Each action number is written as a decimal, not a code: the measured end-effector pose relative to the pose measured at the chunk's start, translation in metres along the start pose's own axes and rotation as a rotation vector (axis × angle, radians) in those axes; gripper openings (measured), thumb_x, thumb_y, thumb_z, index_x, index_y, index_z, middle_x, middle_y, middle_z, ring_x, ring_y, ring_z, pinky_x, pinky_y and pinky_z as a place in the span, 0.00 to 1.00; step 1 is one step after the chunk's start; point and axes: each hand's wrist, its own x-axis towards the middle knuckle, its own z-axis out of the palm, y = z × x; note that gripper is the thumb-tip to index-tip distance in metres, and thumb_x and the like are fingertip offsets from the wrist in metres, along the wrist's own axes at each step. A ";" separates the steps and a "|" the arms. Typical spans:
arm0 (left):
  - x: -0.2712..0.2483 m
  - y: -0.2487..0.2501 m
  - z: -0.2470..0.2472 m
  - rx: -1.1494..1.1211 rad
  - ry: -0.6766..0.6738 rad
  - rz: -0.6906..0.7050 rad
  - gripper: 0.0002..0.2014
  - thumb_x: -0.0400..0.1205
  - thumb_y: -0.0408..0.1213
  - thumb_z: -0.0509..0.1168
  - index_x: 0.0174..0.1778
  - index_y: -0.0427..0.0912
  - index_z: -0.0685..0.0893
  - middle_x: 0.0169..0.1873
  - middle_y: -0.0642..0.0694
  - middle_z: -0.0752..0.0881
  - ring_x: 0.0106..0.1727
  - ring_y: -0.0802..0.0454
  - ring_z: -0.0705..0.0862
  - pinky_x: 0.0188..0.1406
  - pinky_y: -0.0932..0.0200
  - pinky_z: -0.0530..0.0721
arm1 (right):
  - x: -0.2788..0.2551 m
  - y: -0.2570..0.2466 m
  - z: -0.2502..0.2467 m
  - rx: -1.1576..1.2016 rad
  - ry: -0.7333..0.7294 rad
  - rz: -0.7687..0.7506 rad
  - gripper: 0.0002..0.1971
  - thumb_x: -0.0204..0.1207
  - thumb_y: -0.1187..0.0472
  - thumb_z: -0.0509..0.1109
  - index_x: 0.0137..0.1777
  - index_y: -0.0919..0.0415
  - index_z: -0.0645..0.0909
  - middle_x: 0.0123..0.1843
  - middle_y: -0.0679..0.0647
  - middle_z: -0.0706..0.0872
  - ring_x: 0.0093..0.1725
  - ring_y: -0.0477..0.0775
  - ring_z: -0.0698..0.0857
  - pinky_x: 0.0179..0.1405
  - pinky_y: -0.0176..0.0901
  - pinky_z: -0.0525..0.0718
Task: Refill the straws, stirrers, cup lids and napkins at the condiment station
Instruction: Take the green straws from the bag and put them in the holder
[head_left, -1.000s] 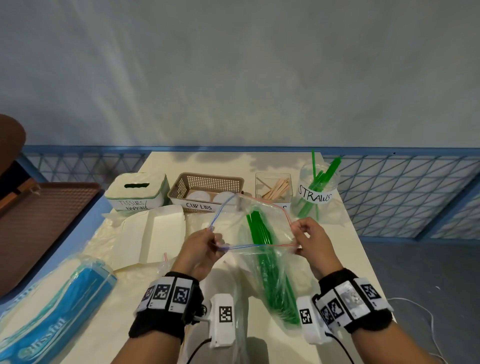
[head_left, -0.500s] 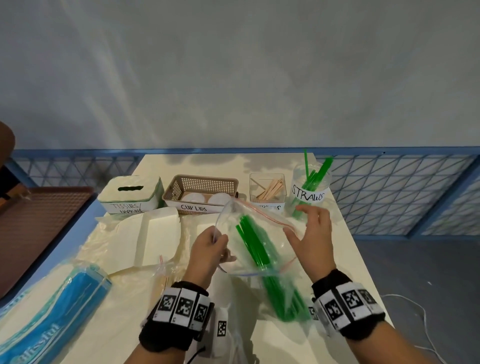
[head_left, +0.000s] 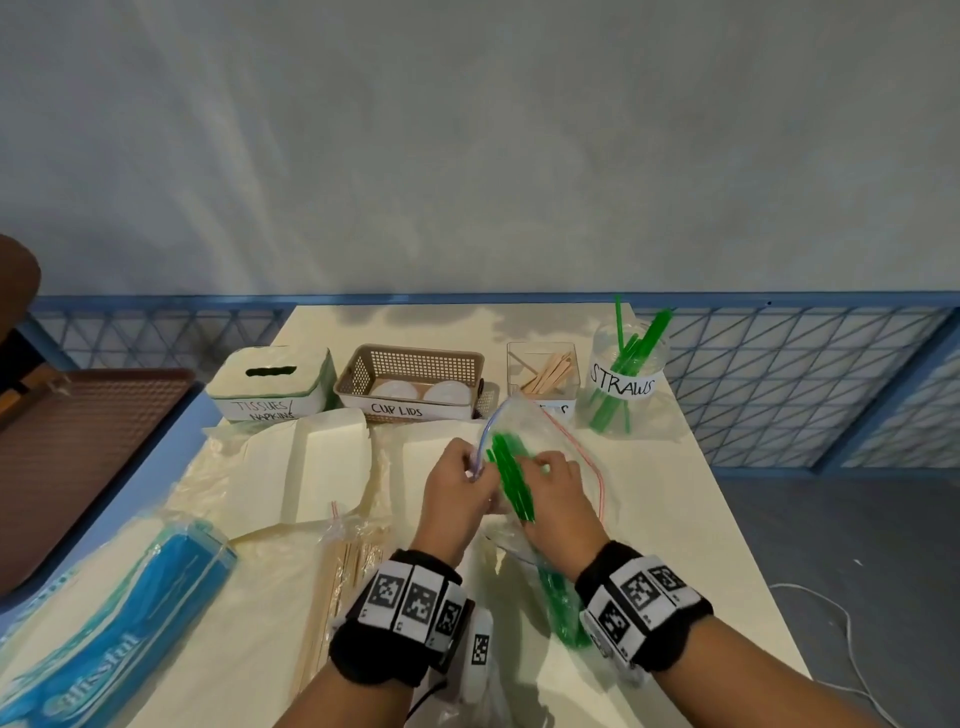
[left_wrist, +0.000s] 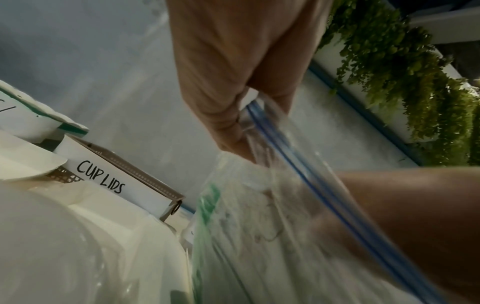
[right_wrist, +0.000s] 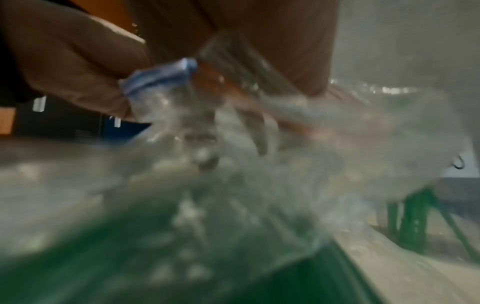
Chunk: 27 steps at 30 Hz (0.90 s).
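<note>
A clear zip bag (head_left: 563, 441) of green straws (head_left: 511, 480) lies open at the table's middle. My left hand (head_left: 474, 467) pinches the bag's blue zip edge (left_wrist: 262, 121) and holds the mouth up. My right hand (head_left: 540, 467) reaches into the mouth, its fingers curled round the upper ends of the straws. The rest of the bundle runs under my right wrist. The straws jar (head_left: 623, 384), holding a few green straws, stands at the back right. The right wrist view is blurred, showing only bag plastic (right_wrist: 233, 164) and green.
Along the back stand the tissue box (head_left: 270, 382), the cup lids basket (head_left: 410, 384) and the stirrer box (head_left: 543, 374). An open white carton (head_left: 311, 467), a bag of wooden stirrers (head_left: 343, 571) and a blue tissue pack (head_left: 104, 613) lie at left. A brown tray (head_left: 78, 441) lies off-table.
My right hand let go of the bag's red zip edge and went into the mouth onto the straws. My left hand kept its pinch on the blue edge and lifted it.
</note>
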 end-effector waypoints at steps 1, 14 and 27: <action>0.000 0.000 0.001 0.017 -0.001 0.005 0.10 0.78 0.23 0.62 0.40 0.41 0.70 0.34 0.48 0.74 0.26 0.51 0.77 0.36 0.46 0.89 | 0.000 -0.003 0.002 0.032 0.043 -0.063 0.31 0.74 0.69 0.65 0.77 0.58 0.63 0.71 0.56 0.66 0.64 0.53 0.71 0.58 0.34 0.72; 0.012 0.008 0.000 -0.160 -0.031 -0.083 0.13 0.87 0.31 0.49 0.35 0.41 0.66 0.28 0.46 0.68 0.13 0.60 0.68 0.23 0.59 0.76 | 0.014 -0.004 -0.001 -0.099 -0.133 0.201 0.43 0.76 0.51 0.67 0.81 0.70 0.46 0.84 0.64 0.43 0.84 0.61 0.43 0.80 0.55 0.60; 0.033 0.008 -0.028 0.058 -0.076 -0.005 0.12 0.74 0.42 0.69 0.33 0.42 0.73 0.32 0.46 0.76 0.36 0.51 0.79 0.42 0.47 0.86 | 0.029 -0.016 0.017 -0.030 -0.101 0.262 0.28 0.74 0.59 0.69 0.72 0.64 0.64 0.69 0.62 0.70 0.64 0.62 0.76 0.60 0.48 0.76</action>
